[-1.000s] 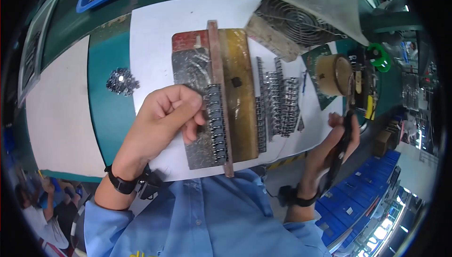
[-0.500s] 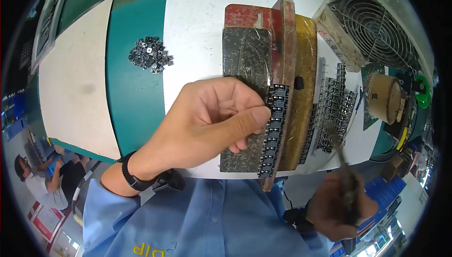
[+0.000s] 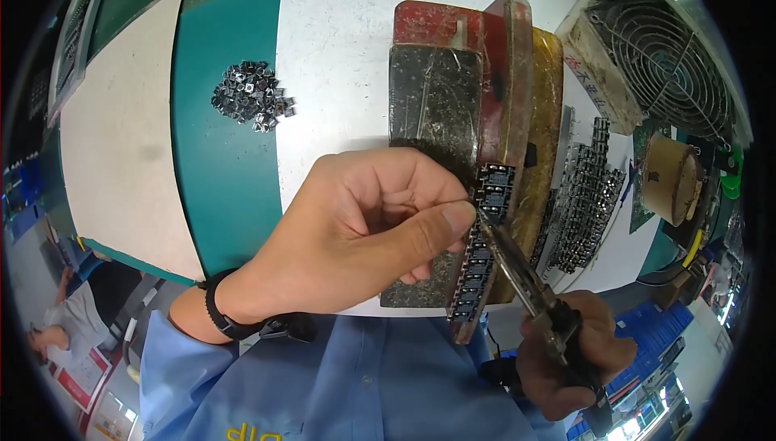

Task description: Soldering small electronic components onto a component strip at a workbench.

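Loose parts (image 3: 252, 95) lie well beyond your knuckles, out of the way. Your left hand (image 3: 364, 231) pinches thumb and forefinger at the black row (image 3: 482, 247) on the jig (image 3: 501, 118), steadying it. Your right hand (image 3: 570, 356) is clenched round the tweezers (image 3: 517, 267), whose tips meet the row just beside your thumb.

Paper sheet (image 3: 81, 376) — white with red patches, lying on the floor at lower left. Label (image 3: 588, 85) — pale strip bearing red marks, on the side of the fan housing (image 3: 602, 45) at upper right.
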